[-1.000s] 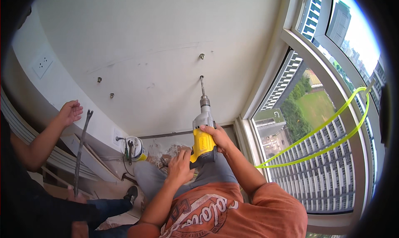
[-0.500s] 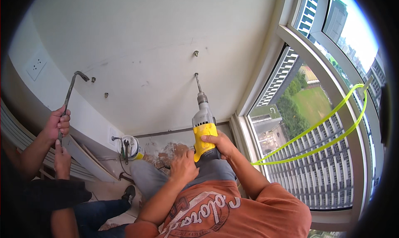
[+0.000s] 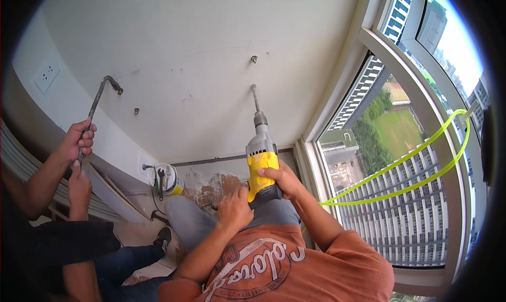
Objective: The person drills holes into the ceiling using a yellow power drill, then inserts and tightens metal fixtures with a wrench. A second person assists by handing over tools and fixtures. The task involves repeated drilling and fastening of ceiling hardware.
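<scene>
Here, left hand [image 3: 235, 209] and right hand [image 3: 286, 181] are clamping the power drill [image 3: 259, 161], ideally keeping its drill bit [image 3: 255, 98] straight.

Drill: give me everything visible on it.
The drill has a yellow housing, metallic-looking grey nose, black rear, metallic-looking chuck and slim, greyish bit. It points forward, bit tip meeting the pale wall; depth and spin can't be told. The right hand wraps its right side; the left hand holds its rear left.
</scene>
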Demonstrator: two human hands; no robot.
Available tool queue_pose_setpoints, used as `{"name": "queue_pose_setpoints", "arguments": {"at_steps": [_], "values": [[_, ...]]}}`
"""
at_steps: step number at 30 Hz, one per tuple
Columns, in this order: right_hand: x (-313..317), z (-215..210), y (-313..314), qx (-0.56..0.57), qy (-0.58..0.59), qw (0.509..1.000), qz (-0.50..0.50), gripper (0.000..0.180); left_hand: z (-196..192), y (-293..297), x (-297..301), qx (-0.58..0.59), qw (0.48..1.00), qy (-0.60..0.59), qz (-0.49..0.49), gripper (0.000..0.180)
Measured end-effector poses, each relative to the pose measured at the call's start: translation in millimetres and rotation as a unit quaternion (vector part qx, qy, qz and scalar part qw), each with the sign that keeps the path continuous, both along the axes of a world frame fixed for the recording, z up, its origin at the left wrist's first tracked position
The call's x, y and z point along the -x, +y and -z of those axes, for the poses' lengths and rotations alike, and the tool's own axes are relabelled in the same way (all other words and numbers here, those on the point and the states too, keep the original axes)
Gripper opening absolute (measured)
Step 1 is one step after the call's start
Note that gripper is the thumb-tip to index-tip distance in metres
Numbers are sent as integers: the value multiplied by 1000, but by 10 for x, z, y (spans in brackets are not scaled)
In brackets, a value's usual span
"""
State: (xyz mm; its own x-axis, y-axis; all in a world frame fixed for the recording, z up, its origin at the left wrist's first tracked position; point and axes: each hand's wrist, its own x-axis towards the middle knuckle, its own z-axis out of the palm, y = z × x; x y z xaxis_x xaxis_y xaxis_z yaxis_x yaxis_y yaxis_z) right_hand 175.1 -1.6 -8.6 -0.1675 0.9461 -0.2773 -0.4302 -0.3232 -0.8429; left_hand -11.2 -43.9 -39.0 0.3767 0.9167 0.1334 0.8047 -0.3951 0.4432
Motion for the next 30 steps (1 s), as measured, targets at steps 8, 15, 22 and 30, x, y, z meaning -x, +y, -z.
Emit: {"name": "queue_pose_setpoints", "arguments": {"at_steps": [8,15,22,30], "values": [[-19,101,58,-25,-25,999,-16,39,-48,20,5,13,1000,5,3,53],[5,34,30,-26,-18,1000,0,40,16,27,14,20,1000,6,5,54],[-42,46,124,-17,-24,999,-37,46,-81,54,1,23,1000,-13,10,53],[-57,-203,415,27,18,999,-30,43,-376,381,-32,5,1000,17,-8,40]]}}
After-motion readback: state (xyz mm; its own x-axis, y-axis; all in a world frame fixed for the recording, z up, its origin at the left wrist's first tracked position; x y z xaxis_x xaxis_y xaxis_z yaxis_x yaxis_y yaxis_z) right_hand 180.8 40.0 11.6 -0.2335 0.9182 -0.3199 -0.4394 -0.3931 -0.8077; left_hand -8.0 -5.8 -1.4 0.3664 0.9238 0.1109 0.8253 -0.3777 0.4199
